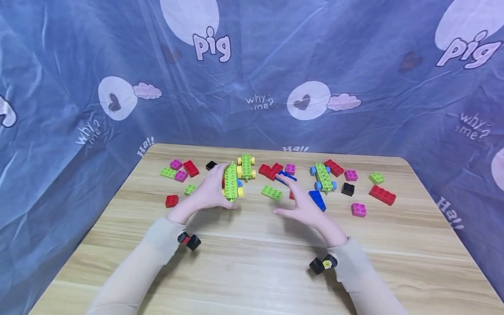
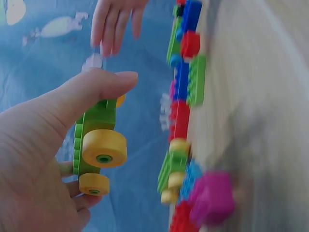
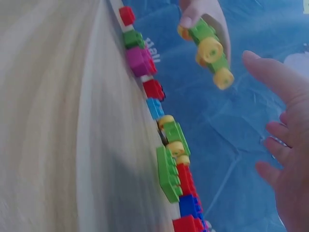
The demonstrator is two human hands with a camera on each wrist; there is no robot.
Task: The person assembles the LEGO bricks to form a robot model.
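Note:
My left hand (image 1: 210, 188) grips a green toy car base with yellow wheels (image 1: 231, 181), raised above the table. The left wrist view shows the thumb on one side of this car base (image 2: 99, 121) and the fingers on the other. My right hand (image 1: 301, 205) hovers over the table with fingers spread, holding nothing. It is nearest to a blue brick (image 1: 317, 200) and a red brick partly hidden behind it. A second green car base with yellow wheels (image 1: 246, 167) stands behind the left hand. Another with blue wheels (image 1: 323, 177) stands beyond the right hand.
Loose bricks lie across the back half of the wooden table (image 1: 252, 271). Between the hands is a green brick (image 1: 271, 192). At the right are a long red brick (image 1: 382, 195) and a pink one (image 1: 358, 209). A printed blue cloth (image 1: 252, 122) hangs behind the table.

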